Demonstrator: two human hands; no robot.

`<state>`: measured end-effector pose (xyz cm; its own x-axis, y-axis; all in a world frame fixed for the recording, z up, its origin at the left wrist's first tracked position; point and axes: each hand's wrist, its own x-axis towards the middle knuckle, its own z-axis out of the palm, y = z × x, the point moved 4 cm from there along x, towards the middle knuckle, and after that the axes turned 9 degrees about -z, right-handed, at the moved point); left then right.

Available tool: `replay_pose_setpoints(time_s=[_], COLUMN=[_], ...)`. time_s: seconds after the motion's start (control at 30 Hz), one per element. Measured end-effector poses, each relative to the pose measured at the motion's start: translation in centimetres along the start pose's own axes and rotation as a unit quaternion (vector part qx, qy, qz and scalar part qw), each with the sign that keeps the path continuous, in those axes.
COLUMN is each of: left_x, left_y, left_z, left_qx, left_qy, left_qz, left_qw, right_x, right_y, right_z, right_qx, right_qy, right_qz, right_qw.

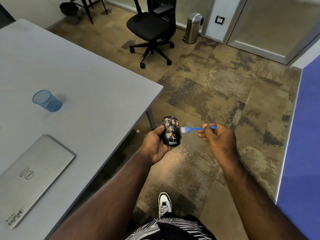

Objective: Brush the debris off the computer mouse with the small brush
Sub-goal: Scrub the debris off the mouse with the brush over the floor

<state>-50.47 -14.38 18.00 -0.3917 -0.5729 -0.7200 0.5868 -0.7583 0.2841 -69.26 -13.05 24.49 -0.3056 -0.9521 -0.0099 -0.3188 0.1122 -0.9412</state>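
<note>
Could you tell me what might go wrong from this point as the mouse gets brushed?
1. The left hand cradles the mouse over bare floor, beyond the table edge; a firm stroke might knock it loose.
2. The right hand pinches the small brush near its tail, so control may be weak.
3. Debris would likely land on the carpet.

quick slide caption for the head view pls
Left hand holds a debris-speckled black mouse over the floor while the right hand brings a small blue brush to its side.
</note>
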Motion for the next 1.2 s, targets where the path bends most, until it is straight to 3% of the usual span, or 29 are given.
replay_pose_setpoints(time_s=[0.2,0.37,0.53,1.2], left_x=[-0.2,-0.4,-0.3,-0.2], left_y=[-0.1,-0.4,-0.4,-1.0], left_z=[0.2,0.1,0.1,0.2], left_qx=[0.007,0.001,0.003,0.016], left_qy=[0.003,0.011,0.010,-0.001], left_qz=[0.002,0.000,0.000,-0.002], left_qw=[1.000,1.000,1.000,1.000], right_x=[-0.7,-0.1,-0.6,0.3], right_y=[-0.7,-0.2,-0.8,0.1], right_z=[0.6,-0.1,0.3,-0.3], right_qx=[0.034,0.014,-0.009,-0.009], right_qy=[-0.035,0.007,-0.033,-0.008], right_qz=[-0.016,0.002,-0.019,0.014], right_qw=[0.999,1.000,0.999,1.000])
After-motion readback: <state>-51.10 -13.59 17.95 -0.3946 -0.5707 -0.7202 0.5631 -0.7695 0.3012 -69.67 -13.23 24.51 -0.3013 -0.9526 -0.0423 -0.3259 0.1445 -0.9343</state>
